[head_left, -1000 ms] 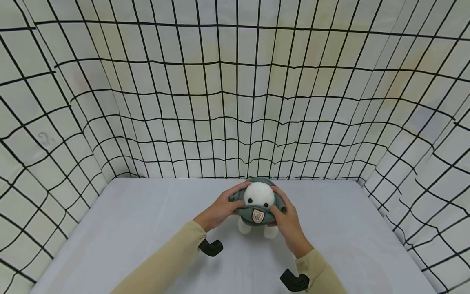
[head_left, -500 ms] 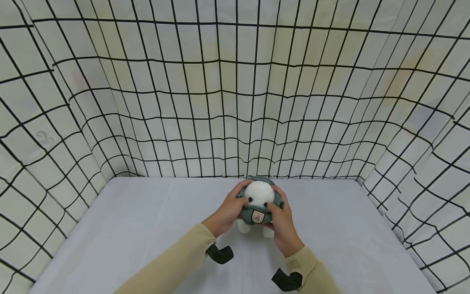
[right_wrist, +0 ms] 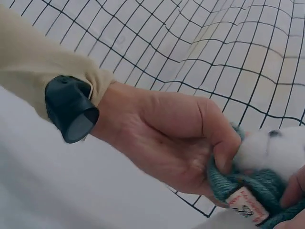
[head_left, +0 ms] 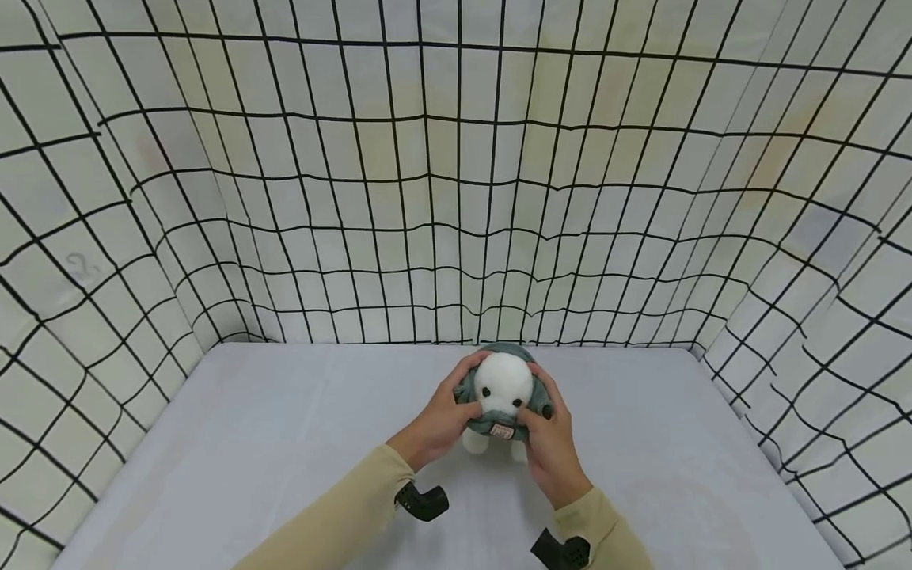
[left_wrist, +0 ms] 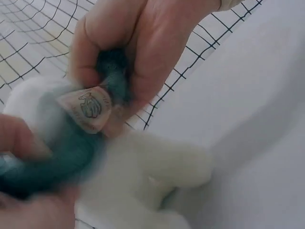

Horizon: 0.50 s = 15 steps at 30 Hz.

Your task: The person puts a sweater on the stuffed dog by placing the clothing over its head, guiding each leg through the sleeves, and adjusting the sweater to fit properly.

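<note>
A small white plush toy [head_left: 503, 381] stands on the grey table [head_left: 249, 443], wearing a teal knitted piece [head_left: 499, 419] with a tan label patch [head_left: 502, 430]. My left hand [head_left: 456, 405] pinches the knit at the toy's left side. At the toy's right side, my right hand [head_left: 537, 416] pinches it as well. The left wrist view has the right hand [left_wrist: 143, 43] gripping teal knit [left_wrist: 112, 71] above the patch [left_wrist: 88, 107]. From the right wrist, the left hand [right_wrist: 176, 138] is seen curled into the knit [right_wrist: 243, 183] beside the white head [right_wrist: 279, 148].
Cloth walls with a black grid [head_left: 456, 198] close in the table at the back and both sides. Black wrist mounts [head_left: 422, 501] sit under both beige sleeves. Bare table surface lies left and right of the toy.
Both hands have drawn closer together around the toy. The knit is bunched tighter under the face and the label patch sits lower. The toy stays in place.
</note>
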Tool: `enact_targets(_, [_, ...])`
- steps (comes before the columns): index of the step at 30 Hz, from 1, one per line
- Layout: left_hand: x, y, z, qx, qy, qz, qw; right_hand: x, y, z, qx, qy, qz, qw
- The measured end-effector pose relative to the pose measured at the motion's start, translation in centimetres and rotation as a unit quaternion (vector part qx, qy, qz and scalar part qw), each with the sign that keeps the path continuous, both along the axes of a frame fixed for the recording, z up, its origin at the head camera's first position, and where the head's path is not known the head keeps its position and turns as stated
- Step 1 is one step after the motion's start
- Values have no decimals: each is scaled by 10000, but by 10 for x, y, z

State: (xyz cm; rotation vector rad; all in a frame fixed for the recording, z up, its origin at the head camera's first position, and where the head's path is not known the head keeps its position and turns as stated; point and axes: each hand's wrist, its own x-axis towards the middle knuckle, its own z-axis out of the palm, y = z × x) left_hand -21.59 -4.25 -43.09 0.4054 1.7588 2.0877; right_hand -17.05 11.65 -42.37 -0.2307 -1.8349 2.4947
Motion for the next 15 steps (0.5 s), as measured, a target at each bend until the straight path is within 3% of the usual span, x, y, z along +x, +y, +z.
enact_targets(2, [1, 1, -2, 251, -38, -233, 9994, 0, 1, -1, -77, 110, -95, 9999])
enact_targets(5, [0, 2, -2, 342, 1, -300, 9990, -1, 3, -1, 1, 260, -96, 9996])
enact_targets(11, [-6, -5, 0, -152, 118, -80, 9998, -1, 11, 2, 1045, 182, 167, 9942])
enact_targets(15, [-7, -13, 5, -691, 523, 3, 9962, -1, 17, 7, 1879, 30, 283, 9818])
